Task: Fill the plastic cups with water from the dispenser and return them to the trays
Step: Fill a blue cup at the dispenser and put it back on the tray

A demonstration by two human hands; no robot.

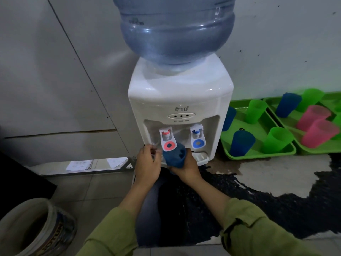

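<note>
Right hand (186, 168) fingers wrapped round blue cup (174, 157), tilted, mouth just under the red tap (167, 139); contents can't tell. Left hand (147, 163) fingers curled beside that tap; whether they pinch anything, can't tell. Blue tap (197, 137) untouched. Big blue bottle (175, 30) sits upside down on the white dispenser (180, 100). To its right: near green tray (258, 156) has blue and green cups, far green tray (323, 150) has blue, green and pink; fill levels unreadable. Dark worn counter with pale patches, white wall, tile floor, bucket (36, 228) lower left. Dispenser front reads "TD".
</note>
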